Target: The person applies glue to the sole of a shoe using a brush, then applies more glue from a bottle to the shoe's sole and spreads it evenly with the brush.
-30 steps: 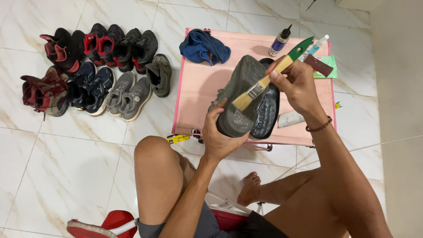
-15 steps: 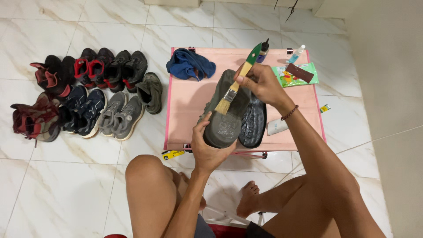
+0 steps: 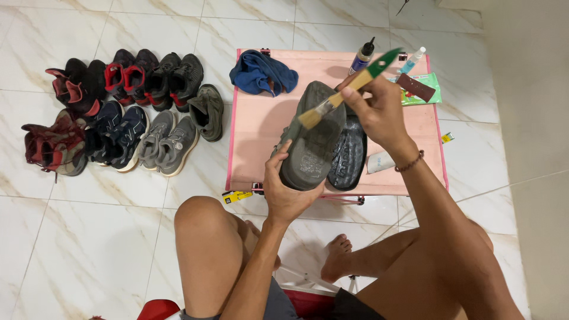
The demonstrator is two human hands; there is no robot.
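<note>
Shoe, a grey one turned sole-up, sat in my left hand, whose fingers were curled around its heel end and thumb pressed along the near edge, holding it lifted just above the pink worktop. My bent knee and bare foot on the tiled floor were closest to me, below that hand. Beyond it, my right hand was pinched shut on a paintbrush with a green handle, the pale bristles touching the upper middle of the sole. I judged the step in hand to be brushing something across the sole; whether it was glue or only dust I could not tell. The next move, as I read it, called for a steady grip at the heel while the bristles swept toward the toe, the brush kept flat so that the strokes overlapped.

A second dark sole lay on the worktop just right of the held shoe, partly under my right wrist. Farther back were a blue cloth, a small dark bottle, a slim tube and a brown sanding block on a green packet. Well to the left, on the floor, stood a row of other shoes.
</note>
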